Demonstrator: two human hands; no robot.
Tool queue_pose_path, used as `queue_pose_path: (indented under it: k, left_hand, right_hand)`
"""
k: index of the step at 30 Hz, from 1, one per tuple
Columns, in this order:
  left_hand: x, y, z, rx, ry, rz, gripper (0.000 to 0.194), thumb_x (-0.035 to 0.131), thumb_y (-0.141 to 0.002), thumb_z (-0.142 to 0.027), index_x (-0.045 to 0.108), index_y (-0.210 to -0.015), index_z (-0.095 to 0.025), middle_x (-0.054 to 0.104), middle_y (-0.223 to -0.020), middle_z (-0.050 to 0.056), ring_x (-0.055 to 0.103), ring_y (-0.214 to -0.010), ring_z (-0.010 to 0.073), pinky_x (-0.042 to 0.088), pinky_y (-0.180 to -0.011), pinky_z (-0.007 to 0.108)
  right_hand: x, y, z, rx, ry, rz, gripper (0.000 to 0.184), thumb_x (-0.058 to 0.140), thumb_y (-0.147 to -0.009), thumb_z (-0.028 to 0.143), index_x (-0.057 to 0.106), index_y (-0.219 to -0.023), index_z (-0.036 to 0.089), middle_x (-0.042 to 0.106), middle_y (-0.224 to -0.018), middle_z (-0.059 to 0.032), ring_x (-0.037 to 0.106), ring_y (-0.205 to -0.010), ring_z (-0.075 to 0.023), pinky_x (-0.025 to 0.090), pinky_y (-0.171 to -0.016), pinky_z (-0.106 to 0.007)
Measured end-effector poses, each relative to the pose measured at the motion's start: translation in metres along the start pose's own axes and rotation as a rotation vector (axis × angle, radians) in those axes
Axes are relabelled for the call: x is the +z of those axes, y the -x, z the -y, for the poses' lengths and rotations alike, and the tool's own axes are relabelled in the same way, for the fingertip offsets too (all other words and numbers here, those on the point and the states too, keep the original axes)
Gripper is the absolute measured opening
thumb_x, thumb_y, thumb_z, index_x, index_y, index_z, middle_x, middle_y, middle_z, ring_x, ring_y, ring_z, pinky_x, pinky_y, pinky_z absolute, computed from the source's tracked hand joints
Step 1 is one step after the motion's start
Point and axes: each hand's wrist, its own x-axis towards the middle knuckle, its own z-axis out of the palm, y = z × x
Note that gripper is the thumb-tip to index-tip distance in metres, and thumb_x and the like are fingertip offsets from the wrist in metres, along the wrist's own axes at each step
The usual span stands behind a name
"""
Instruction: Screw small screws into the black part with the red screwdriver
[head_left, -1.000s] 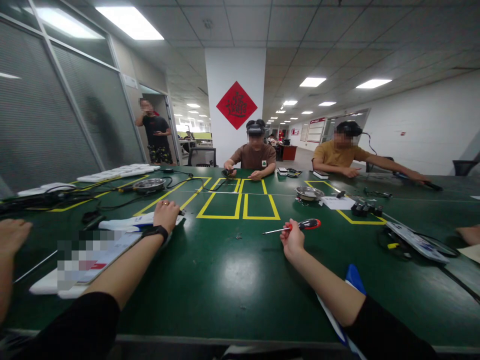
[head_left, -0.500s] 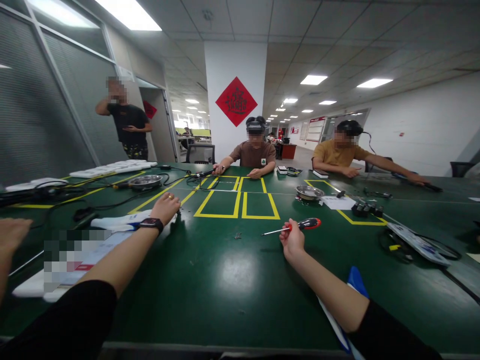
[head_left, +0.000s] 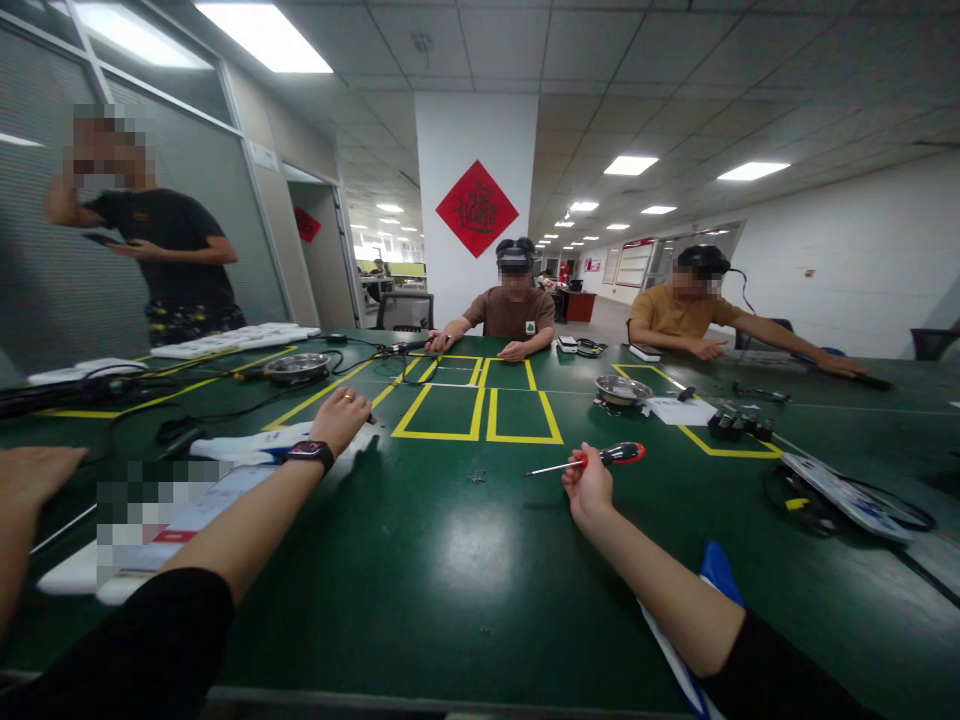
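My right hand (head_left: 589,487) is closed around a screwdriver (head_left: 624,455) with a black and red handle, gripping it near the shaft. The metal shaft points left, above the green table (head_left: 420,580). A small pile of screws (head_left: 478,478) lies left of the tip. My left hand (head_left: 341,418), palm down on the left, has its fingers curled together. Something small and dark shows at its fingertips, too little of it to name. Under my left forearm are white boards or devices (head_left: 82,572) and a blue-white item (head_left: 240,445).
Yellow tape (head_left: 439,437) marks rectangles on the table. Metal bowls (head_left: 622,388) (head_left: 298,368) stand left and right. Black blocks (head_left: 739,422), a power strip (head_left: 844,495) and cables lie right. Another person's hand (head_left: 41,475) is at the left edge. Two people sit opposite; one stands at left.
My left hand has shifted slightly right and up. The standing person has come closer, toward the left. My right hand still holds the screwdriver in nearly the same place.
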Motion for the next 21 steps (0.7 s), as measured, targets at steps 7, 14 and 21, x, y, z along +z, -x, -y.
queue_pose_path:
  k: [7, 14, 21]
  left_hand:
    - [-0.033, 0.029, -0.119, 0.017, 0.464, -0.062, 0.029, 0.048, -0.086, -0.030, 0.053, -0.112, -0.020, 0.061, -0.107, 0.009, 0.055, -0.097, 0.0246, 0.039, -0.085, 0.034]
    - [-0.064, 0.072, -0.253, 0.260, 1.254, 0.170, 0.025, 0.044, -0.089, -0.028, 0.040, -0.112, -0.020, 0.059, -0.107, 0.009, 0.056, -0.096, 0.0183, 0.043, -0.087, 0.031]
    - [-0.064, 0.062, -0.259, 0.364, 1.423, 0.411, 0.022, 0.048, -0.088, -0.027, 0.042, -0.107, -0.018, 0.059, -0.110, 0.008, 0.055, -0.100, 0.0183, 0.041, -0.091, 0.033]
  right_hand:
    - [0.000, -0.001, -0.001, -0.006, -0.002, 0.001, 0.016, 0.057, -0.077, 0.026, 0.053, -0.066, 0.015, 0.052, -0.049, 0.0058, 0.044, -0.035, -0.0032, 0.035, -0.033, -0.013]
    - [-0.002, -0.007, -0.006, -0.068, 0.008, -0.022, 0.014, 0.060, -0.076, 0.026, 0.054, -0.068, 0.015, 0.054, -0.050, 0.0063, 0.045, -0.035, -0.0024, 0.037, -0.034, -0.012]
    - [-0.003, -0.015, -0.011, -0.078, 0.054, 0.017, 0.015, 0.071, -0.065, 0.021, 0.059, -0.072, 0.014, 0.061, -0.056, 0.0036, 0.049, -0.039, -0.0030, 0.043, -0.037, -0.011]
